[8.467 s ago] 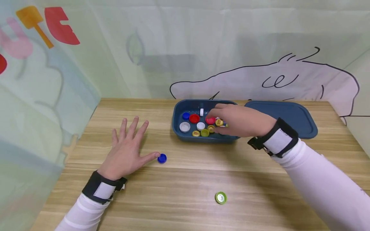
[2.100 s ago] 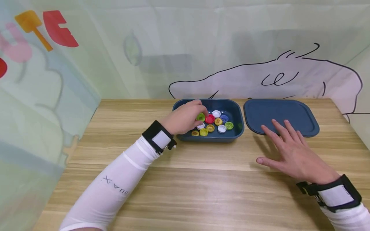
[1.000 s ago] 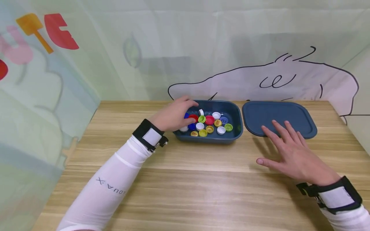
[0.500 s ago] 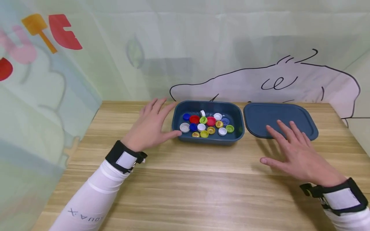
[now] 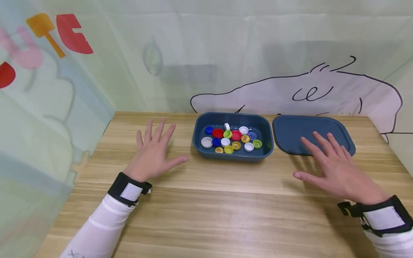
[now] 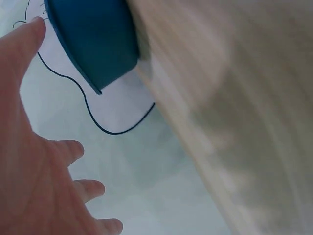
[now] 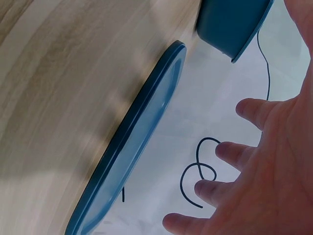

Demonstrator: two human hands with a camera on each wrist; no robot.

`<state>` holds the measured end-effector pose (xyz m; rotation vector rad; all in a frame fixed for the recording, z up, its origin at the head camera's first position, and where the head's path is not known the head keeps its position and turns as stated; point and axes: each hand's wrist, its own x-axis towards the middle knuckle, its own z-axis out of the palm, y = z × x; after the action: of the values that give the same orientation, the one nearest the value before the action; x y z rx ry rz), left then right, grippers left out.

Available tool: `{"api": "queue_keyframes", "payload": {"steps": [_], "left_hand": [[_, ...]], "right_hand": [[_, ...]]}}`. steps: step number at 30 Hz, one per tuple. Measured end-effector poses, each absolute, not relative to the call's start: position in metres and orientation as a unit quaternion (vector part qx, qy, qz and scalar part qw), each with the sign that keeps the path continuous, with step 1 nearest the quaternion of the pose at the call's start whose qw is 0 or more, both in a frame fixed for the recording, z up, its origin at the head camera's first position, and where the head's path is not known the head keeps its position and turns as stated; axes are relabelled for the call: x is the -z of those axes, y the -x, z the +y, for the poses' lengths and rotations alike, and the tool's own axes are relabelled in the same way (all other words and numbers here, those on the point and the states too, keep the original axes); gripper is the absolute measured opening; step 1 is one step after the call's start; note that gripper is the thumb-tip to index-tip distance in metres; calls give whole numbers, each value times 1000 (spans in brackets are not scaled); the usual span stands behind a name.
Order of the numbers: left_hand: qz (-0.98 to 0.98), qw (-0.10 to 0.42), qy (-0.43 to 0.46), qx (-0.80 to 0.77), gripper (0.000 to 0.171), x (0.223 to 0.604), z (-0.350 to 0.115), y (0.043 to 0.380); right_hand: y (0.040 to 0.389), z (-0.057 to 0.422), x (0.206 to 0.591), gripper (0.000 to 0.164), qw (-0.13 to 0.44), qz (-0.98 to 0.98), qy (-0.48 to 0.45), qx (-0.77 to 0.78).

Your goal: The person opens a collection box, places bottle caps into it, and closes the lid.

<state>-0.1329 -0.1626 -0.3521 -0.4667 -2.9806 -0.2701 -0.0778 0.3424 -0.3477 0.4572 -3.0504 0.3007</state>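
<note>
A dark blue plastic box (image 5: 232, 156) stands near the back of the table, its top uncovered. Inside lie several bottle caps in white, blue, red, green and yellow, among them a red cap (image 5: 217, 133) and a white cap (image 5: 207, 142). My left hand (image 5: 151, 157), fingers spread and holding nothing, is left of the box and apart from it. To the right lies the flat blue lid (image 5: 290, 132). My right hand (image 5: 335, 172) hovers at its front edge with fingers spread and nothing held; whether it touches the lid is unclear in the head view, but the right wrist view shows a gap.
The wooden table (image 5: 206, 215) runs back to a pale printed cloth (image 5: 226, 53) that hangs upright behind it and along the left side. The box and lid sit side by side close to that cloth.
A blue and a green cap, earlier on the table, are now in the box. My left hand has left the box, moving left with its fingers spread. My right hand has barely shifted lately.
</note>
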Motion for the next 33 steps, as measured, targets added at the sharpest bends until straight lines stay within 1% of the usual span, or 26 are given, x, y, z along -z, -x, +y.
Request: {"api": "queue_keyframes", "payload": {"steps": [13,18,21,26,29,33], "left_hand": [[-987,25,126,98,109,361,-171,126],[-987,24,125,95,110,361,-172,124],[-988,26,124,93,111,362,-172,124],[-988,26,123,93,112,362,-172,122],[-988,26,124,91,112,362,-172,121],[-988,26,126,90,112,361,-170,120]], "right_hand": [[82,346,351,100,24,-985,-139,-102],[98,358,347,91,54,-989,-93,-101],[112,372,344,86,57,-993,-46,-97],[137,405,343,81,41,-996,30,-68],[150,424,344,78,15,-996,70,-50],[163,442,346,62,-34,-993,107,-47]]}}
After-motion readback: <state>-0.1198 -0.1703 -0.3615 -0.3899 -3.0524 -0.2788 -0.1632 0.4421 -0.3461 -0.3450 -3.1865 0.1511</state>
